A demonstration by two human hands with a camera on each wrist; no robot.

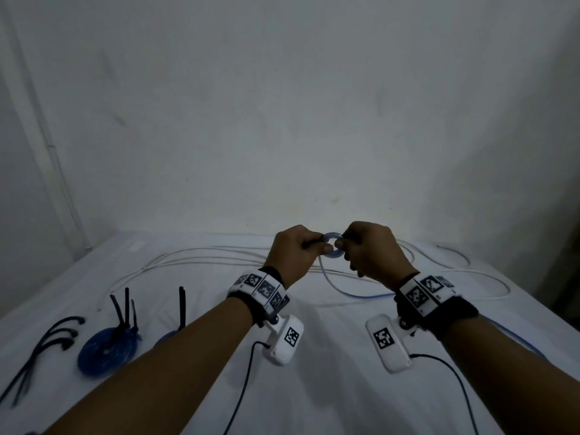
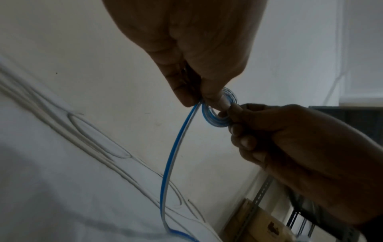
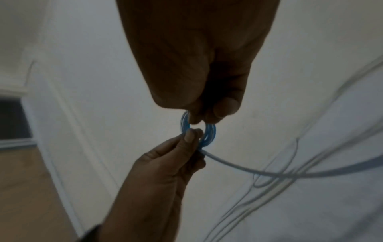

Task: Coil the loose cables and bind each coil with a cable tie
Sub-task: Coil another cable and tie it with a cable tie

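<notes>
Two blue coils done and tied at left: finished coil (image 1: 106, 346), second coil (image 1: 169, 335) half hidden by forearm. One small blue coil (image 1: 333, 244) in progress above the tabletop (image 1: 314, 340), pinched in left hand (image 1: 293, 254) and right hand (image 1: 370, 252). White cable (image 1: 201, 255) loose. Three spare cable ties (image 1: 47, 343).

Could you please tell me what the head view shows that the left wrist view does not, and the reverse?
Only the head view shows the finished flat blue cable coil with black cable ties standing up from it, and the loose black cable ties at the far left of the white sheet.

Only the left wrist view shows the cable's two-tone blue and white sides.

Both show the left hand and right hand pinching the small blue cable ring, above loose white cables.
</notes>
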